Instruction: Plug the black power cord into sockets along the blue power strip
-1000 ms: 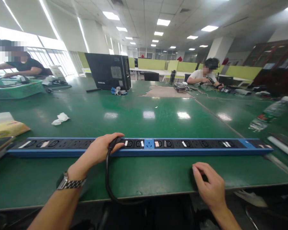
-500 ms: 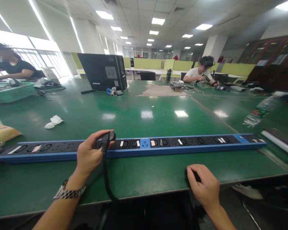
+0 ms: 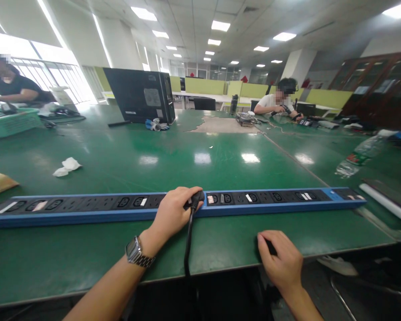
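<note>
A long blue and black power strip [image 3: 96, 203] lies across the green table. Over its middle, at the blue socket section, my left hand [image 3: 177, 206] grips a black plug [image 3: 196, 199] between thumb and fingers. The plug's black cable [image 3: 188, 249] hangs down over the table's front edge. Whether the plug's pins are in a socket is hidden. Nearer the front edge, right of the cable, my right hand [image 3: 282, 258] rests with curled fingers; its palm side is partly hidden, and a dark patch shows between thumb and fingers.
Behind the strip are crumpled tissue [image 3: 67, 166], a black computer case [image 3: 142, 96], gloves [image 3: 157, 125] and a plastic bottle [image 3: 360, 157]. A green basket [image 3: 15, 122] stands at the left. One person sits at far left, another [image 3: 279, 99] across the table.
My left hand has moved right along the strip with the plug, from left of the blue socket section to over it. The view has shifted slightly; my right hand looks much the same.
</note>
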{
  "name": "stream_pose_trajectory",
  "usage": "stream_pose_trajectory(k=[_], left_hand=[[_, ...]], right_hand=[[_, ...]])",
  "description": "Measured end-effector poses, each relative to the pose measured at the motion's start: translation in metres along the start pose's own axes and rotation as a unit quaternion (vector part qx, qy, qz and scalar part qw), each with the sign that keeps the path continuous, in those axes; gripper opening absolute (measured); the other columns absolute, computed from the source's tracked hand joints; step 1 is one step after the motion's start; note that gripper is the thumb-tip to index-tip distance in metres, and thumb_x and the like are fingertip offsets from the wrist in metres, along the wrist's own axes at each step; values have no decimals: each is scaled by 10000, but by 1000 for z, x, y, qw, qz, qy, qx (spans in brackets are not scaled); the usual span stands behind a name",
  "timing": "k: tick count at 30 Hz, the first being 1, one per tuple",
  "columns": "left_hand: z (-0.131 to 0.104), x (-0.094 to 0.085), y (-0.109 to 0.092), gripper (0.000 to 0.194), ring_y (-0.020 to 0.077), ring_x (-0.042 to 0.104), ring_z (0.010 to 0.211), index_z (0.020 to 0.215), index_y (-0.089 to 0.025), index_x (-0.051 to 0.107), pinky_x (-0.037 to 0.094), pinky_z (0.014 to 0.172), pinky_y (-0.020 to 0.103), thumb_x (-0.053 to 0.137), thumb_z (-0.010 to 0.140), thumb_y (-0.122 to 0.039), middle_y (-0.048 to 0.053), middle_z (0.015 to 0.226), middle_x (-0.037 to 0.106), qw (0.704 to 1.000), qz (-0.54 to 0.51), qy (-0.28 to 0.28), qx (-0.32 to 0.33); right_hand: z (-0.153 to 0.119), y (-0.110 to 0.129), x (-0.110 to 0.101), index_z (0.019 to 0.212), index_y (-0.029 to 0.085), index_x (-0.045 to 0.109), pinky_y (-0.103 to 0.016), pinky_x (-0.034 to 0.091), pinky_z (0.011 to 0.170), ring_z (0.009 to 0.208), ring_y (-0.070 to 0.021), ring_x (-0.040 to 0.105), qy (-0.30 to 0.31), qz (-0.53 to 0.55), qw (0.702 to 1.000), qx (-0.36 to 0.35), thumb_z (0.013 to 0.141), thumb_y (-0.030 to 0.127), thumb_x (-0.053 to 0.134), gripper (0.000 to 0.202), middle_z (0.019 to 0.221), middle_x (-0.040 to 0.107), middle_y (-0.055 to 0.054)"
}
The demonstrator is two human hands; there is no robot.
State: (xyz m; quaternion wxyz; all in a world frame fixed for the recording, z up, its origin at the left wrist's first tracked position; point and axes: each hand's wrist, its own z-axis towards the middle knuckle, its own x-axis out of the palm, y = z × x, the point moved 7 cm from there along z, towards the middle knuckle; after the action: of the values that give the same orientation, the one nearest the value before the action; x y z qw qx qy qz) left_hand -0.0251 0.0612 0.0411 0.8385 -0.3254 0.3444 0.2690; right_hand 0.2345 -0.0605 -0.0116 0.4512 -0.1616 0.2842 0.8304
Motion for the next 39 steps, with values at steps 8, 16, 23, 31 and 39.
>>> stream_pose_trajectory(k=[8,16,23,31,39], left_hand=[[4,-1,8,296,256,660,969,1117,-188,663,519,891,426,570,927,-395,103,1057,724,999,12,18,-34],[9,6,-8,282,245,651,1043,1163,-219,653,502,914,405,625,884,-246,71,1103,728,998,19,61,9],[0,14,-5,599,305,629,1096,1282,-177,569,434,986,465,753,776,-440,134,1166,695,993,111,26,-38],[-2,16,-5,297,316,631,1065,1089,-218,659,422,923,459,663,830,-362,111,1121,714,978,200,33,-49],[-3,19,-5,638,336,608,1062,1173,-188,630,378,965,491,664,764,-676,136,1150,695,977,207,21,-39]], right_hand=[[1,0,0,821,180,661,-292,479,724,741,-165,639,1,-8,1000,14,870,143,599,87,772,690,-42],[4,-21,4,779,186,691,-271,496,655,688,-177,654,23,58,977,206,904,365,575,248,745,704,-49],[56,29,66,1075,164,652,-230,486,541,557,-127,614,188,277,886,321,878,507,591,400,718,692,-30],[109,90,137,1263,161,510,-151,322,336,340,-70,484,256,548,654,455,794,461,664,578,519,579,75],[135,18,53,1204,148,588,-162,312,312,298,-89,465,202,402,798,401,776,528,633,574,438,570,52]])
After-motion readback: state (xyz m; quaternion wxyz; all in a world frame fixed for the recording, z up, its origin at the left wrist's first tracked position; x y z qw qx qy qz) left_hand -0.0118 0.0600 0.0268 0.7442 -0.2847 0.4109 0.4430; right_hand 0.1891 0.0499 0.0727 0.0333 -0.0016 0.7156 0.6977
